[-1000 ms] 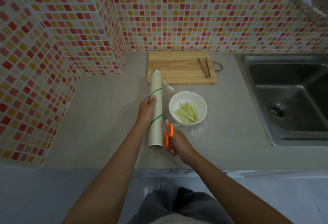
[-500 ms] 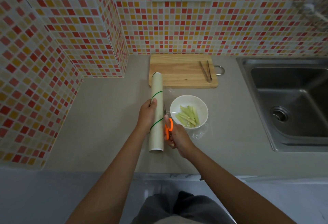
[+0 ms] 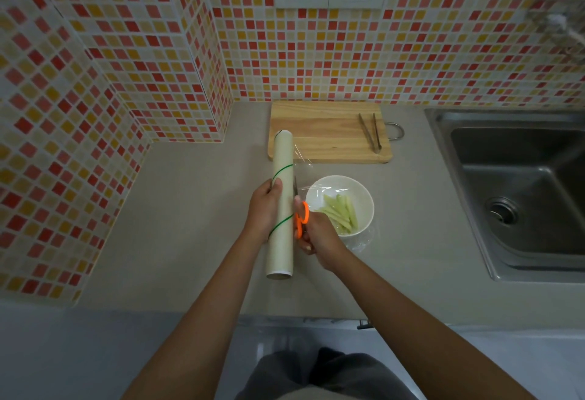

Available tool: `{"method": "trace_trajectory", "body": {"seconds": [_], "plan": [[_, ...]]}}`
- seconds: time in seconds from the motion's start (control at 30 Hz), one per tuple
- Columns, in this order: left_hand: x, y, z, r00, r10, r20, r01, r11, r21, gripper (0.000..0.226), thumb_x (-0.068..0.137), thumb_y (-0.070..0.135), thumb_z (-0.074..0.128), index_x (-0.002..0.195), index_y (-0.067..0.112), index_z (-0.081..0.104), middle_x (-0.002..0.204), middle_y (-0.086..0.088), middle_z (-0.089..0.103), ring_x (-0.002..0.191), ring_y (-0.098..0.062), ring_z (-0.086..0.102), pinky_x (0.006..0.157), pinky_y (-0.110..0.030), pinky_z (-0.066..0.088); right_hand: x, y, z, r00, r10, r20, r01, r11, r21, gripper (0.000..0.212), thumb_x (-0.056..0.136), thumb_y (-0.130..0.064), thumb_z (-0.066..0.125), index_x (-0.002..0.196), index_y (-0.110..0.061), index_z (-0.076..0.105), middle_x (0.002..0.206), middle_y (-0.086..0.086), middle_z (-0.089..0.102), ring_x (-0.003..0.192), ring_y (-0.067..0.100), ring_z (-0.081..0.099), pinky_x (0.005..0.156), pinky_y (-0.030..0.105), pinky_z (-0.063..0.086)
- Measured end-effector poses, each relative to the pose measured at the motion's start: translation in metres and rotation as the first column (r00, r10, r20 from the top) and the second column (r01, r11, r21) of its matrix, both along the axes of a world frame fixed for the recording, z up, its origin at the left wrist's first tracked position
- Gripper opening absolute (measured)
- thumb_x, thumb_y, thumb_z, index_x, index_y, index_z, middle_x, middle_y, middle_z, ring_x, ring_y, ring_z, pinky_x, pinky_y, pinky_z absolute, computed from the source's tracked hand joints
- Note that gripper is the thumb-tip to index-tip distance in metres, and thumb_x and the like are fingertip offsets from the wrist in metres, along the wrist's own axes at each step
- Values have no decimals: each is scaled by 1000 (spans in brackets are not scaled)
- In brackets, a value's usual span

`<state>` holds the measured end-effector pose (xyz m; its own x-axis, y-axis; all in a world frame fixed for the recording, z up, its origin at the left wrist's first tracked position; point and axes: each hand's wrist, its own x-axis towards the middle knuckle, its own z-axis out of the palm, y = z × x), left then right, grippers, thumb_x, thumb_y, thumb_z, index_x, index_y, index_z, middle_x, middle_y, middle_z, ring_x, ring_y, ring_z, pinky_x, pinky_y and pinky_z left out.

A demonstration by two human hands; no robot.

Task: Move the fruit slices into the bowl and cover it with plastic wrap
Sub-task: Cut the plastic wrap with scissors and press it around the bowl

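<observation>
Scissors (image 3: 300, 209) blades mostly hidden behind roll (image 3: 282, 190); faucet (image 3: 560, 24) blurred, cropped

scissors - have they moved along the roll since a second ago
Yes. The scissors in the right hand have advanced away from the person along the roll, toward the cutting board, cutting the wrap.

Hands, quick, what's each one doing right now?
Left hand: closed around the plastic wrap roll.
Right hand: closed on the orange-handled scissors, blades at the film beside the bowl.
</observation>
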<state>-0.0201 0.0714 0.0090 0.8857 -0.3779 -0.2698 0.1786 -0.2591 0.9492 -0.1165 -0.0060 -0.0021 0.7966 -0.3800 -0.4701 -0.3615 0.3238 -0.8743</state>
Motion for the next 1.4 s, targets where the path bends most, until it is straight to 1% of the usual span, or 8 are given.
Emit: {"method": "trace_trajectory", "body": {"seconds": [0.17, 0.3, 0.57, 0.73, 1.0, 1.17, 1.27, 1.4], "plan": [[0, 0, 2, 1000, -2, -10, 1, 1000, -8, 32, 99, 25, 42, 96, 3, 65, 88, -12, 66, 77, -21, 60, 72, -31, 47, 11, -6, 4, 999, 3, -42, -3, 1000, 4, 64, 85, -67, 46, 50, -13, 46, 44, 2, 45, 29, 11, 28, 39, 14, 20], [0, 0, 4, 1000, 2, -19, -2, 1000, -5, 33, 100, 26, 41, 94, 3, 64, 83, -12, 65, 74, -23, 59, 73, -33, 47, 18, -10, 5, 999, -13, -44, 12, 1000, -16, 63, 85, -65, 48, 49, -13, 46, 42, 0, 43, 29, 10, 28, 38, 13, 20], [-2, 1, 6, 1000, 1, -31, -2, 1000, -13, 32, 100, 24, 40, 98, 3, 65, 87, -16, 66, 77, -24, 61, 76, -34, 48, 30, -19, 14, 999, -15, -52, 15, 1000, -11, 60, 87, -62, 49, 54, -12, 44, 36, -4, 45, 29, 10, 27, 38, 13, 20], [-4, 3, 9, 999, -22, -36, 20, 999, -43, 32, 101, 22, 40, 96, 1, 64, 85, -17, 64, 76, -25, 58, 75, -36, 46, 38, -27, 18, 999, -16, -52, 13, 999, -53, 58, 84, -65, 49, 58, -13, 49, 52, 4, 51, 35, 13, 31, 37, 18, 23], [-9, 4, 12, 999, -19, -33, 18, 998, -53, 33, 101, 22, 40, 99, 0, 64, 87, -16, 63, 78, -23, 55, 75, -35, 43, 51, -35, 21, 999, -28, -21, 27, 999, -18, 57, 86, -60, 51, 55, -13, 45, 43, 0, 45, 31, 12, 27, 40, 18, 18], [-12, 5, 13, 999, -19, -33, 17, 998, -53, 34, 101, 22, 40, 103, -2, 65, 89, -15, 62, 79, -22, 55, 75, -33, 43, 56, -42, 26, 1000, -20, -8, 19, 999, -25, 54, 88, -58, 49, 58, -14, 43, 55, 6, 46, 37, 15, 26, 40, 18, 17], [-14, 5, 13, 999, -26, -38, 24, 998, -56, 33, 101, 23, 40, 102, 2, 65, 89, -16, 63, 78, -23, 56, 74, -34, 45, 60, -46, 27, 999, -37, 9, 37, 999, -26, 52, 89, -54, 51, 59, -12, 45, 54, 6, 47, 35, 14, 26, 40, 16, 16], [-15, 7, 11, 998, -33, -46, 31, 998, -56, 34, 101, 26, 41, 105, 3, 66, 91, -17, 65, 79, -24, 59, 74, -36, 46, 66, -52, 31, 999, -54, 1, 54, 998, 11, 55, 88, -58, 50, 57, -13, 46, 50, 4, 48, 34, 13, 25, 38, 14, 16]]}}
